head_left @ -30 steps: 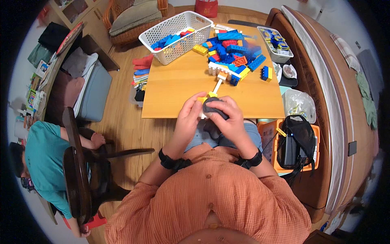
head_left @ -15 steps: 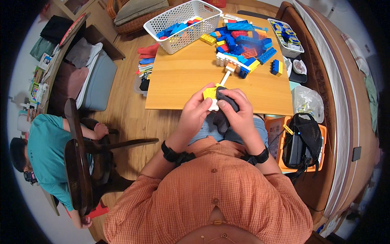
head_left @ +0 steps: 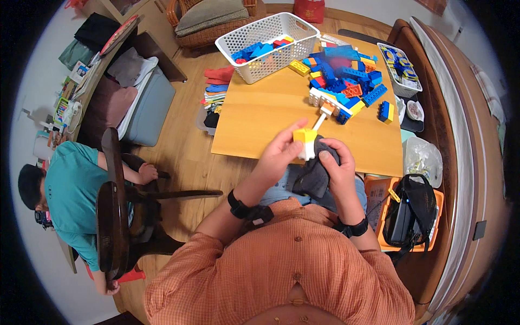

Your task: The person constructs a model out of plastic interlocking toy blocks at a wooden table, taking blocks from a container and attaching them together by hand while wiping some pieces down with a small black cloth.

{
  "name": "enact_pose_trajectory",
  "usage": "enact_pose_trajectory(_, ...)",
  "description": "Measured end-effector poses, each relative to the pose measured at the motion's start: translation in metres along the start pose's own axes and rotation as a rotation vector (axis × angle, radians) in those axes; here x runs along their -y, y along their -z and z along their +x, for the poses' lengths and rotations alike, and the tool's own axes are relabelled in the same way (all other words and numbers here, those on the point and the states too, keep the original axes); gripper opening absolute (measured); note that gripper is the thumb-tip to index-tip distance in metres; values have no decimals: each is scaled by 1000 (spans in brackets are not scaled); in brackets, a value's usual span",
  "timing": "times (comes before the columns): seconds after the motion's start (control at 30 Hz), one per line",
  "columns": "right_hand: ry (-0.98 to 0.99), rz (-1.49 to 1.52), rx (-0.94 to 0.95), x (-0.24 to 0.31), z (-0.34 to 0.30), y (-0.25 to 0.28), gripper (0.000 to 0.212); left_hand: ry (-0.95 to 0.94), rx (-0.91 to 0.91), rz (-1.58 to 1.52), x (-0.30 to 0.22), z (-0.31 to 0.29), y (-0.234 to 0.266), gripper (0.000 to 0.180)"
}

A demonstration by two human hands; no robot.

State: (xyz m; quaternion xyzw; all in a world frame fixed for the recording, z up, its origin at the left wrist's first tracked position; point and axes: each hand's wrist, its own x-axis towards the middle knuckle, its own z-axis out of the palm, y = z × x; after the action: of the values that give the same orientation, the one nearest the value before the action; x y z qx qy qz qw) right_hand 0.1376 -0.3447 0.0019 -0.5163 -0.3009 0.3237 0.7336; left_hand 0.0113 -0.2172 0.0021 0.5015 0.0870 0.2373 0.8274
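between both hands (head_left: 309, 160), yellow-white block (head_left: 305, 142), dark cloth (head_left: 317, 172)

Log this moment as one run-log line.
left hand: holds yellow-and-white brick piece | right hand: presses dark grey cloth against it | table: brick pile, white basket

basket (head_left: 271, 38) behind-left on table (head_left: 260, 114) | brick pile (head_left: 344, 86) behind-right | tray (head_left: 401, 67) right of pile

Yellow and white block piece (head_left: 305, 142) against dark grey cloth (head_left: 317, 170). Light wooden worktop (head_left: 260, 122). Blue, red, yellow and orange bricks (head_left: 344, 81) in a heap. White latticed basket (head_left: 265, 38). Orange checked shirt (head_left: 281, 271). Black wristbands (head_left: 246, 208).
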Motion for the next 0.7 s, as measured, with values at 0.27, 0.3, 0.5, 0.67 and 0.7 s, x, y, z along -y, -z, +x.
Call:
enact_pose_trajectory(0.27, -21, -93, 38, -11, 10, 12, 24, -515, -491, 533, -81, 115, 93, 50)
enact_pose_trajectory(0.3, -21, -90, 39, -13, 12, 14, 24, -519, -589, 758, -93, 126, 112, 51)
enact_pose_trajectory(0.5, -48, -6, -31, -15, 19, 23, 25, -651, -859, 1545, -107, 165, 153, 42)
enact_pose_trajectory(0.67, -75, 10, -27, -16, 24, 24, 25, -681, -290, 1463, -60, 181, 107, 39)
enact_pose_trajectory(0.7, -77, 6, -26, -16, 24, 24, 25, -605, -202, 1480, -44, 188, 103, 39)
